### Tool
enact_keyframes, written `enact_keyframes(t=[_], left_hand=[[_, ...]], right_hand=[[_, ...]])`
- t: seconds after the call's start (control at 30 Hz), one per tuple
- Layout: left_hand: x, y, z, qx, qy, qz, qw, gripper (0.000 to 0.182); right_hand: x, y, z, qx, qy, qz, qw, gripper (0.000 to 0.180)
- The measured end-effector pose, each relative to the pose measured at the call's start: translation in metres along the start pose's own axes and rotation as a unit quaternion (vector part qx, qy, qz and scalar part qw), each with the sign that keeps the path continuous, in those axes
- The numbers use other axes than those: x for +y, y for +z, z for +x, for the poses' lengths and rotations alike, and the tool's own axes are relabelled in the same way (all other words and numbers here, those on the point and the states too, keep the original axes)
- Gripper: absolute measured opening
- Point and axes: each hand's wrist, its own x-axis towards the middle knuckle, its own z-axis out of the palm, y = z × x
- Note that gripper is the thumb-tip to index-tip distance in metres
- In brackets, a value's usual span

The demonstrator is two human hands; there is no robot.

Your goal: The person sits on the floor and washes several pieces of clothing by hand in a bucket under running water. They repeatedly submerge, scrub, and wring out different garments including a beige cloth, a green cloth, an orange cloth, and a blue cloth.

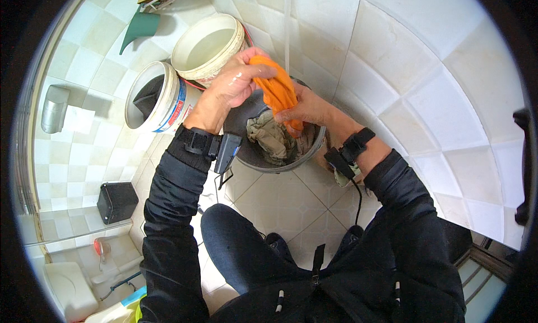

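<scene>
An orange cloth (275, 87) hangs bunched between my two hands, above a round dark basin (237, 111) on the floor. My left hand (241, 77) grips its upper end, thumb across the fabric. Lower down, my right hand (309, 106) holds the other side of it, and the cloth's bottom end dangles below those fingers. Inside the basin lies a crumpled beige-green cloth (269, 136). White flecks, possibly suds, show on the back of my left hand.
Beyond the basin stand a white bucket (180, 56) of pale liquid and another white bucket (131, 113) holding something dark. A white vertical pipe (287, 24) runs along the tiled wall. At left is a black bin (117, 202); a cloth (346, 176) lies right of the basin.
</scene>
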Motion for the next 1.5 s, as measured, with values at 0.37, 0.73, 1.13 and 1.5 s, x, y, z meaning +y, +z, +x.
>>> enact_keyframes(t=[0.37, 0.73, 1.13, 1.5], left_hand=[[-0.052, -0.029, -0.034, 0.248, 0.079, -0.305, 0.916, 0.038], [-0.148, 0.022, -0.043, -0.216, 0.034, -0.483, 0.848, 0.063], [-0.107, -0.029, -0.004, 0.093, 0.017, -0.239, 0.966, 0.023], [-0.135, -0.034, -0.008, 0.159, -0.213, -0.286, 0.921, 0.033]], right_hand=[[-0.029, 0.012, -0.005, 0.087, 0.054, 0.111, 0.989, 0.042], [-0.039, 0.029, 0.003, 0.141, 0.041, 0.307, 0.940, 0.028], [0.011, -0.011, -0.037, -0.089, 0.316, 0.305, 0.894, 0.060], [0.014, 0.014, -0.016, -0.036, -0.004, -0.675, 0.736, 0.044]])
